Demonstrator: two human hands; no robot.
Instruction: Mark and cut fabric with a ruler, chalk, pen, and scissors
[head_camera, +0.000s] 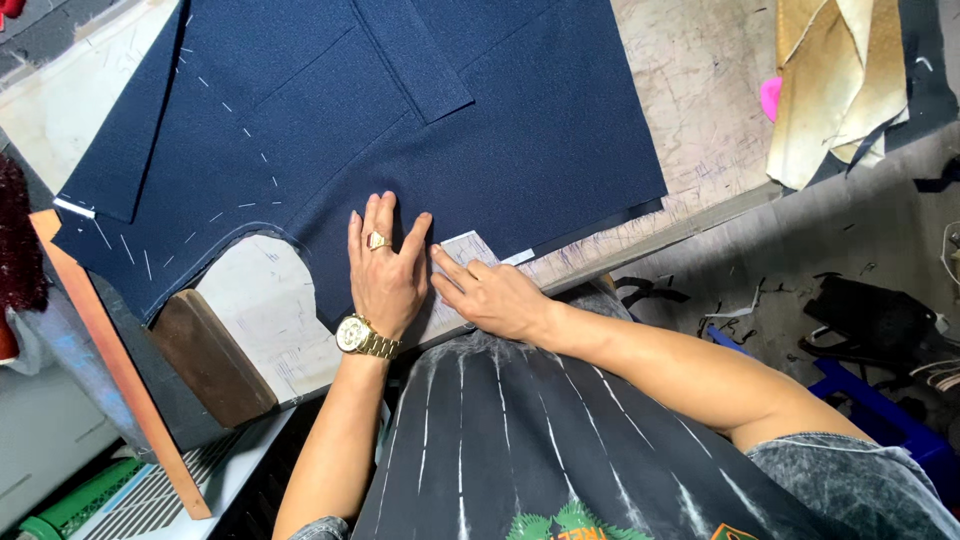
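A large navy blue cloth (400, 120) with white basting stitches lies spread on a worn work table (690, 110). My left hand (385, 270), with a gold ring and a gold wristwatch, presses flat on the cloth's near edge, fingers spread. My right hand (490, 295) rests beside it, its fingers on a pale flat ruler-like piece (465, 250) at the cloth's edge. Whether that hand grips the piece is unclear.
Cream and tan fabric pieces (840, 80) and a pink object (770, 97) lie at the table's far right. A brown wooden block (210, 355) and an orange board (120, 370) sit at the left. Dark scraps and a blue crate (880, 400) are on the floor at the right.
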